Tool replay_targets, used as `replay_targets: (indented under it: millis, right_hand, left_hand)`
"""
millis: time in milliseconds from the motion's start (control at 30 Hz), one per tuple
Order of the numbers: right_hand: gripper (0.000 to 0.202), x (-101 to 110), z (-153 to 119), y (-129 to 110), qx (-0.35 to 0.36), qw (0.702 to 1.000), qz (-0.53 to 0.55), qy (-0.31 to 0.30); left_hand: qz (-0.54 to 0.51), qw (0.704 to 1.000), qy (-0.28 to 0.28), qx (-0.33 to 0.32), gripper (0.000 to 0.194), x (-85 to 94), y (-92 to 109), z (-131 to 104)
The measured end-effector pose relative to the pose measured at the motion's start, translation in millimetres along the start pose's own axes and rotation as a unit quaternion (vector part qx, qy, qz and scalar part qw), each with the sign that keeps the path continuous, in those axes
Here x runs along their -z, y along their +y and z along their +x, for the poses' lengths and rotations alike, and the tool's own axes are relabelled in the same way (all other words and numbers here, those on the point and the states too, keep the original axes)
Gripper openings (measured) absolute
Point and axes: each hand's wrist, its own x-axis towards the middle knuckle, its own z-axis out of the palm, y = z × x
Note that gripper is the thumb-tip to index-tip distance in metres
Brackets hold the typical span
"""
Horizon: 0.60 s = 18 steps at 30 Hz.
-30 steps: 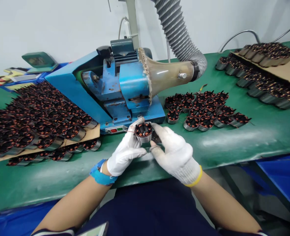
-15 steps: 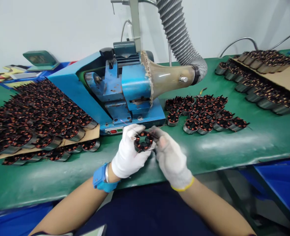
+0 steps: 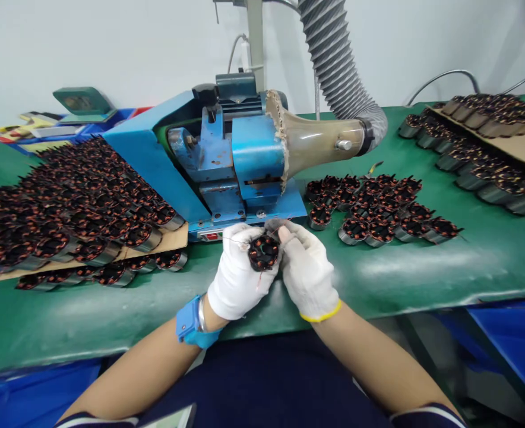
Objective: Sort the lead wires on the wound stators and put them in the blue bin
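A round motor stator (image 3: 263, 253) with black insulation and copper windings is held in front of the blue machine. My left hand (image 3: 238, 276), in a white glove, wraps round its left side and underside. Thin copper wire ends stick out of the stator near both hands. My right hand (image 3: 309, 267), in a white glove with grey fingertips, is closed at the stator's upper right edge, thumb and forefinger pinched together near a fine wire. What lies inside that pinch is too small to make out.
A blue machine (image 3: 258, 148) with a grey hose (image 3: 334, 59) stands behind the hands. Many stators (image 3: 79, 202) crowd a cardboard sheet at left. More stators (image 3: 378, 208) stand right of the machine, others (image 3: 485, 160) at far right. Small pliers (image 3: 375, 168) lie behind.
The view has shifted, so the bench appears further right. My right hand has come in against the stator, its thumb now at the upper right rim. The held stator has turned or tilted slightly.
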Motion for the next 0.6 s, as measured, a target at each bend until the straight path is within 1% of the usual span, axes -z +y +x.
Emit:
replay_targets:
  millis: [100,233,400,467,600]
  right_hand:
    - [0.021,-18,0,6,-0.013,1.0,-0.006,0.004]
    - [0.022,-29,19,3,-0.011,0.999,-0.041,-0.006]
    - [0.017,-38,47,-1,0.015,0.996,-0.074,-0.038]
    - [0.016,-42,55,-4,0.027,0.995,-0.092,-0.028]
    - [0.017,-46,64,-7,0.049,0.993,-0.108,-0.002]
  left_hand:
    - [0.004,1.0,-0.016,-0.003,0.045,-1.1,-3,1]
    - [0.017,1.0,-0.008,0.009,0.043,-4.4,-6,3]
    - [0.041,0.996,0.015,0.077,0.049,-11.7,-6,17]
    - [0.052,0.994,0.02,0.093,0.048,-14.2,-6,25]
    - [0.059,0.993,0.017,0.099,0.048,-16.4,-7,35]
